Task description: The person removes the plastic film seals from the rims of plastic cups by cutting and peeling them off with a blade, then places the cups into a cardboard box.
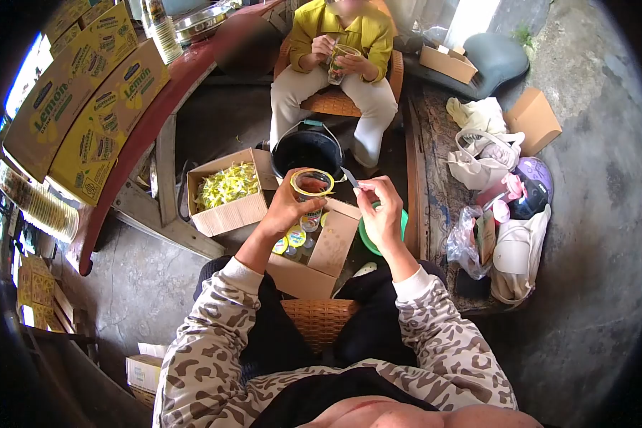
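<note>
My left hand point(287, 209) is wrapped around a clear plastic cup point(312, 184) with a yellow rim, and something reddish shows inside. My right hand point(380, 208) pinches a small knife point(349, 176), its grey blade pointing toward the cup without clearly touching it. Below both hands, an open cardboard box point(303, 278) contains several cups with yellow-green lids point(296, 235). To its left, another cardboard box point(228, 223) is filled with yellow-green strips point(228, 187). A black bucket point(282, 153) stands just beyond my hands. Partly hidden behind my right wrist is a green basin point(369, 239).
Opposite me a seated person point(342, 43) holds another cup point(344, 63). Lemon drink cartons point(85, 107) and stacked cups point(39, 200) line the red-edged table point(114, 157) at left. Bags point(474, 171) and a purple helmet point(533, 187) rest on the bench point(435, 164) at right.
</note>
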### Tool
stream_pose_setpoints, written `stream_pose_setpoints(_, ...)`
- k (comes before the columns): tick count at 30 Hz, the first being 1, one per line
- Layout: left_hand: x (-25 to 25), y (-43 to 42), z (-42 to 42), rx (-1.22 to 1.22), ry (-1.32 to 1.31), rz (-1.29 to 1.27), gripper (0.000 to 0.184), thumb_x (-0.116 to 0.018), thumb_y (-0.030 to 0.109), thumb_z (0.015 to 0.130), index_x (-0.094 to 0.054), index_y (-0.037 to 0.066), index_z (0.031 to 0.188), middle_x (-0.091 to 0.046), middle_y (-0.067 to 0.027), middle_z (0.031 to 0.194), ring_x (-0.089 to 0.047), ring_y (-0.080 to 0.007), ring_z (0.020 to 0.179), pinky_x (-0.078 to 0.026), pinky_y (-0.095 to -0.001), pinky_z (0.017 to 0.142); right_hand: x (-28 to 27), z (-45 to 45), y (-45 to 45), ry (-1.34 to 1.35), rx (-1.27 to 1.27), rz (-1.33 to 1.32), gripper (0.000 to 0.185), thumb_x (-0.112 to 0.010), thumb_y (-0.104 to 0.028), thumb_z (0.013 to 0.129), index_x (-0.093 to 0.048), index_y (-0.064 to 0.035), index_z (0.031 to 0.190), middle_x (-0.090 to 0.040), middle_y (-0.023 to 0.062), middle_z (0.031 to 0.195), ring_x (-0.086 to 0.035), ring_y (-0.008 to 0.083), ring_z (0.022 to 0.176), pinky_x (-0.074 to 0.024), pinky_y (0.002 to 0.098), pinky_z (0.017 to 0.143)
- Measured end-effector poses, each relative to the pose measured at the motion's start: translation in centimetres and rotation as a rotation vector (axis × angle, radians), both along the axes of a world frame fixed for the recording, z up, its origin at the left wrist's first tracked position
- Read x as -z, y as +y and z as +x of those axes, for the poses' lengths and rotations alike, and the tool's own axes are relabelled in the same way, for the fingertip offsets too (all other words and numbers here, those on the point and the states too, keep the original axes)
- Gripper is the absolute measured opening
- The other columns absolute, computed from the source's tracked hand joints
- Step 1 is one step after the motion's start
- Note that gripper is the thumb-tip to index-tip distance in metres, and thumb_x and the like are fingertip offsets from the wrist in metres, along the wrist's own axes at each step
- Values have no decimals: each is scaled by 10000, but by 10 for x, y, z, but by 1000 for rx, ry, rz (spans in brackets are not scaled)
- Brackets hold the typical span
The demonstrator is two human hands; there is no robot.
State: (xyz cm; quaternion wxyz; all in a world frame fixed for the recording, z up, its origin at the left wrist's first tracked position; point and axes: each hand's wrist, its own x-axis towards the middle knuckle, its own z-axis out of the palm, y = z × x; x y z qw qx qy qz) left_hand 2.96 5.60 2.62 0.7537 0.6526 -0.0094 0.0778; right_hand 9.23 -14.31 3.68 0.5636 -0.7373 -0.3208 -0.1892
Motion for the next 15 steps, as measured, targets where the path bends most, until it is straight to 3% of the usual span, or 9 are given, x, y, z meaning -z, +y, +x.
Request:
stream_pose_setpoints(8,5,-7,-1,-111,-57,111,579,-724,20,784,-434,0,1285,-587,-115,1134,-575,-198,1076,-452,-339,968,-1,-5,1,-224,65,-61,220,-710,66,759,-658,-49,940,-600,89,835,-622,240,717,-502,343,584)
stream_pose_setpoints(15,11,-14,0,-128,-38,121,559,-677,44,777,-445,25,1285,-562,-84,1147,-534,-191,1119,-403,-337,1012,7,-12,6,-227,44,-131,217,-724,40,743,-663,-62,924,-587,75,814,-610,245,697,-506,359,579)
